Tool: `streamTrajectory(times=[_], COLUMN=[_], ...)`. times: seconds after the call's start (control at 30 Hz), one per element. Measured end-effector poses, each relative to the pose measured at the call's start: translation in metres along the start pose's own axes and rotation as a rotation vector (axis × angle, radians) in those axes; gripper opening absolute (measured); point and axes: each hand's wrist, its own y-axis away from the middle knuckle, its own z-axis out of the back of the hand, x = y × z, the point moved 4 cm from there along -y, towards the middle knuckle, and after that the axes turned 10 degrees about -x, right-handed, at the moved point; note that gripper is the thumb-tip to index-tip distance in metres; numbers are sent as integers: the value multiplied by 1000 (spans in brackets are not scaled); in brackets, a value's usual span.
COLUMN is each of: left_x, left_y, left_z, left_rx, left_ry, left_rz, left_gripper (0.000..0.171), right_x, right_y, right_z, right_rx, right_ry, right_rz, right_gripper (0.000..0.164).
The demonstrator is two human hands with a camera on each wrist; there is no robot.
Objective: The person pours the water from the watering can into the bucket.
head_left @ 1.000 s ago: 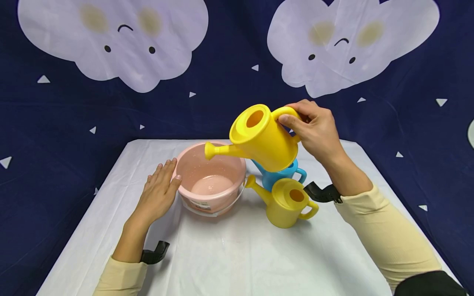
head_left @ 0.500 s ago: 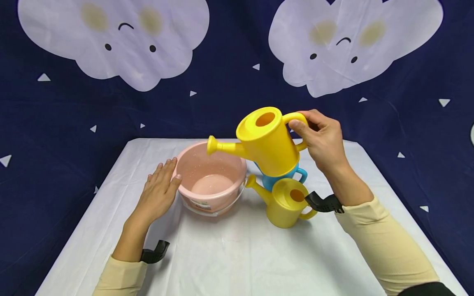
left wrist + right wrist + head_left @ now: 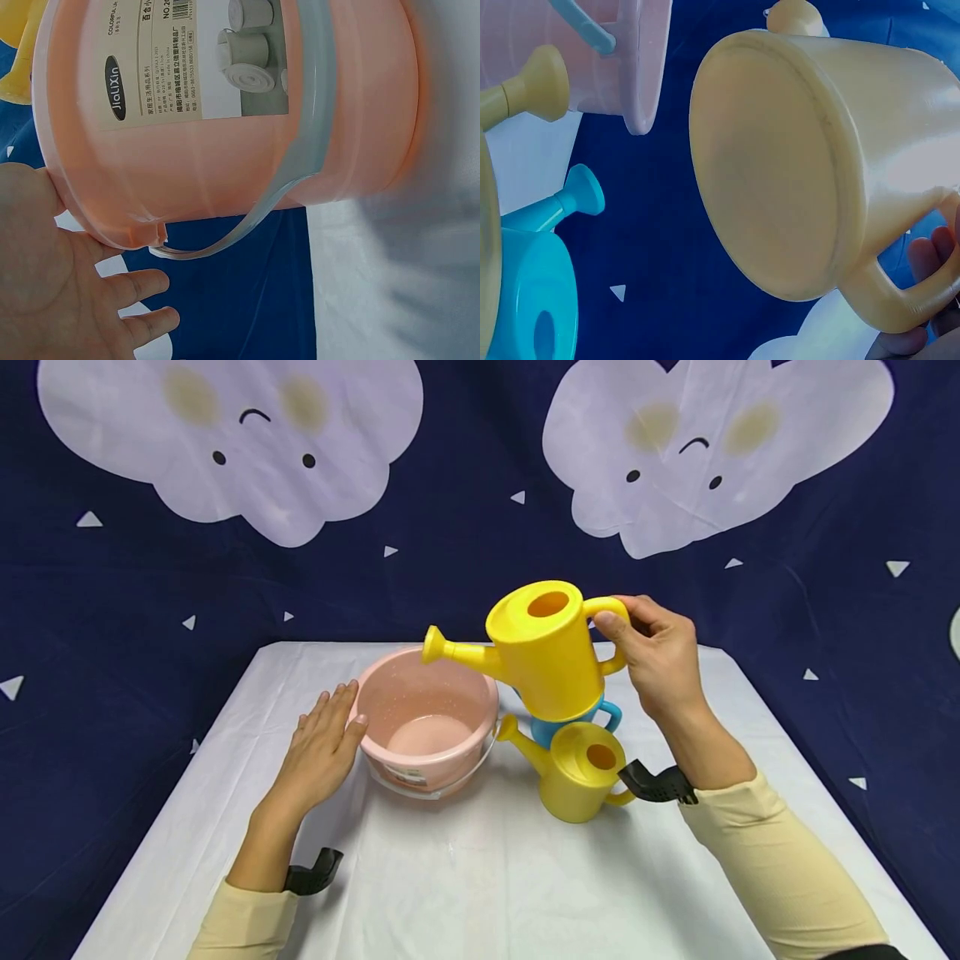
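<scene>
A dark blue backdrop (image 3: 450, 597) rises behind the white-covered table (image 3: 465, 877). Left of centre, towards the far edge, stands the pink bucket (image 3: 450, 767); my left hand (image 3: 322, 747) lies against its left rim, fingers straight and gripping nothing. My right hand (image 3: 663, 652) holds the yellow watering can (image 3: 551, 660) by its handle – raised above the table, spout towards the bucket. Lower down, a second yellow can (image 3: 573, 785) and, partly hidden, a blue can (image 3: 551, 729) crowd the table right of the bucket (the second yellow can's spout is just beside the bucket). The far edge runs behind them all; the side edges spread wider towards me – broad white cloth between them, my right forearm over the right part.
</scene>
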Motion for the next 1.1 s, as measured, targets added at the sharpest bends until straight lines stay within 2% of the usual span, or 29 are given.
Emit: streamTrajectory(times=[0.4, 0.67, 0.93, 1.1], left_x=[0, 0, 0, -1], left_y=[0, 1, 1, 1], left_z=[1, 0, 2, 1], left_rx=[-3, -2, -2, 2], left_ry=[-1, -3, -1, -2], left_rz=[-1, -3, 0, -2], left_gripper=[61, 61, 61, 61], right_x=[1, -2, -4, -8], right_y=[15, 31, 47, 56], right_z=[11, 22, 31, 37], right_rx=[-70, -167, -185, -219], right_ry=[-44, -113, -219, -232], right_rz=[15, -13, 5, -13], right_gripper=[19, 20, 26, 26])
